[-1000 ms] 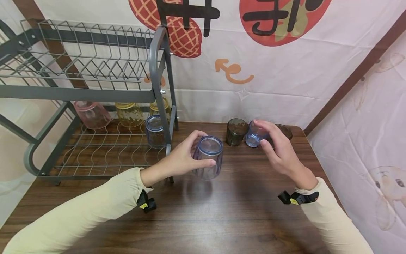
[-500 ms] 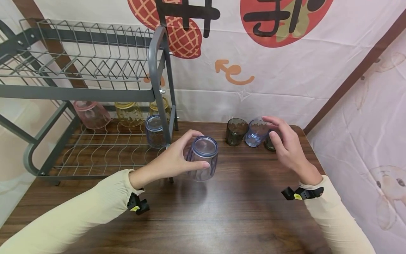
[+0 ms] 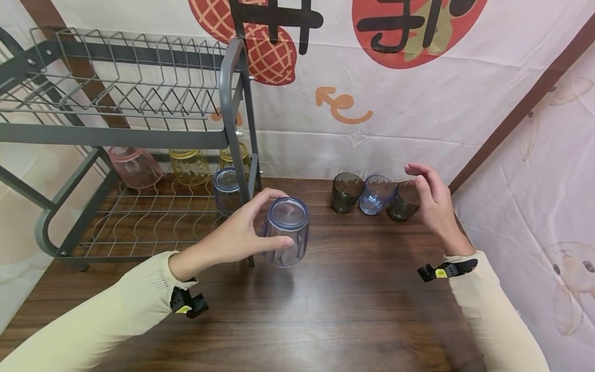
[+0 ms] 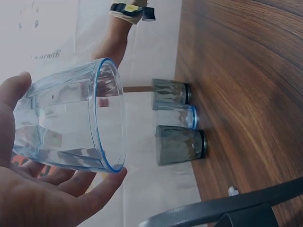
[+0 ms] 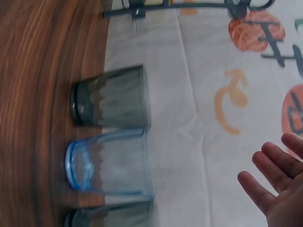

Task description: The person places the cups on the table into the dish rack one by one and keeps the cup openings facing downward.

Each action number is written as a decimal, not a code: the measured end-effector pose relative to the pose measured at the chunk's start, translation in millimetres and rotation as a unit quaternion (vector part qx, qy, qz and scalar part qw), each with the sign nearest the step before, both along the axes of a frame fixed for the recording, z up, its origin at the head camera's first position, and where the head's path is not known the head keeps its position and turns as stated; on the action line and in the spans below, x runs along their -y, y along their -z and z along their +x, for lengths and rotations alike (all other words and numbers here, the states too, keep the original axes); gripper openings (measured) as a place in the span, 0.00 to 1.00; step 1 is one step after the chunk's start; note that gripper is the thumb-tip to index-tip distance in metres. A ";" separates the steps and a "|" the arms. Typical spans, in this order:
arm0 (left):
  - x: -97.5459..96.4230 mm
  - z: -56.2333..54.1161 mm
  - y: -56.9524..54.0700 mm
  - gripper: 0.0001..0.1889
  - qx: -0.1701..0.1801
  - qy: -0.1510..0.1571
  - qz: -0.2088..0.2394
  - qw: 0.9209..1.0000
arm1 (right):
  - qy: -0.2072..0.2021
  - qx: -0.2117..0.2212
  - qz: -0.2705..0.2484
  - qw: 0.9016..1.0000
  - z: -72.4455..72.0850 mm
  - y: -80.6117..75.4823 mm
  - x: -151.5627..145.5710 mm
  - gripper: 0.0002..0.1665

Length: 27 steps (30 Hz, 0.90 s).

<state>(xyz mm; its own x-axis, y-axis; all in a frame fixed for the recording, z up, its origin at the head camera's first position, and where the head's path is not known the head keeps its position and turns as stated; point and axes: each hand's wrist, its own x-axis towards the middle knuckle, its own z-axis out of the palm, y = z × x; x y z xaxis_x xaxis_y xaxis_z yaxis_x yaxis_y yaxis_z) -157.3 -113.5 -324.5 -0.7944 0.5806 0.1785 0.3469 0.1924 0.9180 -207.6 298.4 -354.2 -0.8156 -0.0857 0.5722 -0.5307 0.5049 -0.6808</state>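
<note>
In the head view my left hand (image 3: 232, 230) grips a clear bluish drinking glass (image 3: 287, 232), thumb on its near side and fingers behind. The glass is held above the table, mouth down; its wide rim faces the tabletop in the left wrist view. My right hand (image 3: 436, 206) hangs in the air with its fingers extended, holding nothing. Just left of it stand a dark grey glass (image 3: 403, 201), a blue glass (image 3: 375, 195) and another dark grey glass (image 3: 346, 193), in a row. The right wrist view shows fingers (image 5: 272, 172) apart from these glasses.
A grey two-tier dish rack (image 3: 228, 139) stands at the left. Its lower shelf bears a pink glass (image 3: 136, 169), yellow glasses (image 3: 189, 168) and a blue-rimmed glass (image 3: 228, 194), upside down. A printed cloth (image 3: 297, 150) hangs behind the wooden table (image 3: 325, 315).
My left hand has carried the bluish glass leftward, nearer the rack. My right hand has drawn away to the right from the row, bringing the right dark glass into fuller view.
</note>
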 end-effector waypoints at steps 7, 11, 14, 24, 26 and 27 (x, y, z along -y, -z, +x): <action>8.2 2.6 -3.5 0.36 -0.010 -0.001 -0.014 1.000 | 0.054 0.052 -0.011 0.997 -10.7 13.4 -19.3 0.22; 13.0 4.2 -4.8 0.36 -0.013 -0.002 -0.016 1.000 | 0.074 0.067 -0.009 0.995 -14.6 17.0 -24.2 0.23; 17.2 4.9 -5.6 0.37 -0.009 0.001 -0.012 1.000 | 0.093 0.081 -0.014 0.992 -18.3 19.7 -28.6 0.23; 39.9 4.4 -7.8 0.35 -0.020 -0.026 -0.031 0.999 | 0.131 0.148 -0.013 0.980 -28.6 34.0 -48.8 0.26; 45.0 5.2 -8.9 0.34 -0.026 -0.029 -0.036 0.999 | 0.131 0.166 -0.003 0.977 -29.3 37.8 -53.7 0.28; 47.5 5.8 -9.6 0.34 -0.027 -0.030 -0.038 0.998 | 0.131 0.173 0.002 0.976 -29.6 39.9 -56.1 0.28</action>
<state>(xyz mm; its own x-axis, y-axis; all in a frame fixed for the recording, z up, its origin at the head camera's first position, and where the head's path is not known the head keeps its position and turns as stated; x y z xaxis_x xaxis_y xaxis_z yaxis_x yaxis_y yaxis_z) -151.5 -161.0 -314.9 -0.8191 0.5450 0.1792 0.3804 0.2822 0.8807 -237.2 354.6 -394.1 -0.9541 0.1505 0.2589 -0.1216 0.5955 -0.7941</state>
